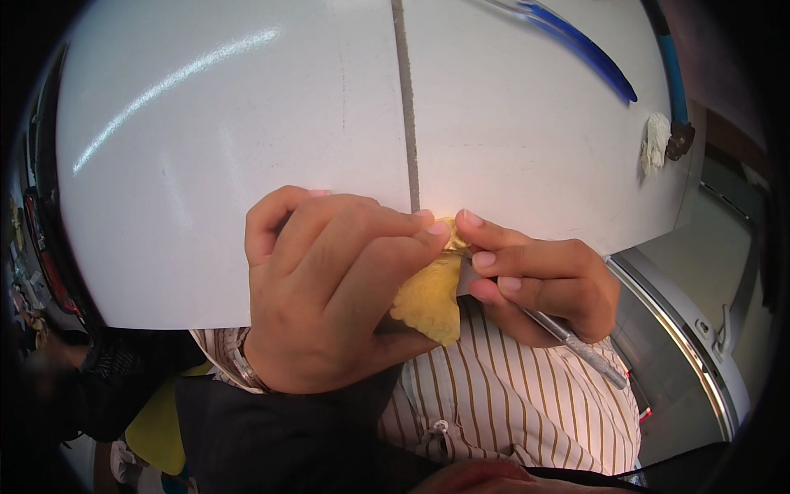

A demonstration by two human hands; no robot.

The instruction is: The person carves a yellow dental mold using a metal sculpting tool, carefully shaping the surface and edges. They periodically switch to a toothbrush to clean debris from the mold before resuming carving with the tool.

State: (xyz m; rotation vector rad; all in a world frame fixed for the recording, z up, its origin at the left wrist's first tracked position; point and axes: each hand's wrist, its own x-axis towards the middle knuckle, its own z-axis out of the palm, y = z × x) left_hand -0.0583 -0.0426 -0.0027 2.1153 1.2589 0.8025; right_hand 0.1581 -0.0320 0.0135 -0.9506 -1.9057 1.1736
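Note:
A yellow piece with a wavy, fan-like lower edge [432, 300] is pinched in my left hand [329, 280]. Its narrow upper end looks shiny and golden, and the fingertips of both hands meet there. Between the fingers of my right hand [547, 284] lies a craft knife with a knurled metal handle [580, 350]. The handle slants down to the right. A flat grey blade shows beside the yellow piece; whether its edge touches the piece I cannot tell. My left fingers hide part of the piece.
Both hands are at the near edge of a white table [206, 247], split by a dark seam [405, 99]. At the far right lie a blue-handled tool [580, 53], a teal-handled tool [675, 78] and crumpled white tissue [656, 144]. A grey metal-edged unit [683, 329] stands at right.

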